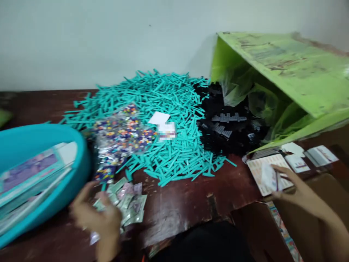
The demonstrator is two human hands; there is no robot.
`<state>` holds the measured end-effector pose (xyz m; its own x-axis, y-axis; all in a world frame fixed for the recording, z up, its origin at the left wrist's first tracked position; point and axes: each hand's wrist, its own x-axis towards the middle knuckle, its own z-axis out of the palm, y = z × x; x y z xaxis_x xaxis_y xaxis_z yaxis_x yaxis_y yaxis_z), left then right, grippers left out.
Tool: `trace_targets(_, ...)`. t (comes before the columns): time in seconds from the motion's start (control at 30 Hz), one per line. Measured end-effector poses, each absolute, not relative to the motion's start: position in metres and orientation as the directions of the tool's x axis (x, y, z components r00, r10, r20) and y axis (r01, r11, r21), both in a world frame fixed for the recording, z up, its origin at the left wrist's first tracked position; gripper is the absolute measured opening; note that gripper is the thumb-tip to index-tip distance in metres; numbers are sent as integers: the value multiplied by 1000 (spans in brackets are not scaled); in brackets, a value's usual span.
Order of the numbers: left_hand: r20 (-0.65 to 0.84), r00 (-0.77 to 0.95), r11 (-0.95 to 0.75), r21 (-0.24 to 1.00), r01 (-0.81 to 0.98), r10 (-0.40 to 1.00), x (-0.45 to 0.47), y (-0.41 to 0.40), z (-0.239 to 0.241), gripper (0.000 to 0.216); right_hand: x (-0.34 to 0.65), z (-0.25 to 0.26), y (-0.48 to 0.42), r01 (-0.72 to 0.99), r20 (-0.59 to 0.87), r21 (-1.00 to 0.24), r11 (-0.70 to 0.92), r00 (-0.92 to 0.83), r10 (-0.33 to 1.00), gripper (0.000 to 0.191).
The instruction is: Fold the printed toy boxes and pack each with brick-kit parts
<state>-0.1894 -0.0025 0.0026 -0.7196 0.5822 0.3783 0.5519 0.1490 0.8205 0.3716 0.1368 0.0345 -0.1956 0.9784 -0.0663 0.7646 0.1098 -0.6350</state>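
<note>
My left hand (95, 214) is blurred over the near left of the table. Its thumb and forefinger are apart, and I make out nothing held between them. Beside it lies a loose heap of small pale green and pink packets (132, 205). Just beyond is a clear bag of multicoloured beads (122, 134), resting against a large pile of teal plastic sticks (163, 94) with wider heads. At the right, my right hand (294, 187) pinches a small white card or packet (269, 177), blurred, above a sheet with rows of pale orange marks (257, 169).
A blue tub (81, 153) holding flat printed boxes stands at left. Black plastic pieces (226, 134) spill from a tipped lime-green bin (286, 62). White card stacks (321, 155) lie at right, above open cardboard boxes (313, 196). Two white cards (159, 118) sit on the teal pile.
</note>
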Motion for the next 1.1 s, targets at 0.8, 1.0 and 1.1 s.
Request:
trace_targets(0.8, 219, -547, -130, 972, 197, 808, -160, 132, 74, 33, -16, 78, 211, -151, 235, -968, 200, -270, 934, 18)
trace_targets(1.0, 251, -551, -204, 968, 145, 796, -181, 171, 63, 27, -63, 56, 242, -233, 180, -957, 174, -5, 984, 28)
trace_targets(1.1, 209, -537, -167, 978, 125, 817, -191, 181, 56, 26, -85, 49, 252, -324, 110, -936, 138, 103, 989, 32)
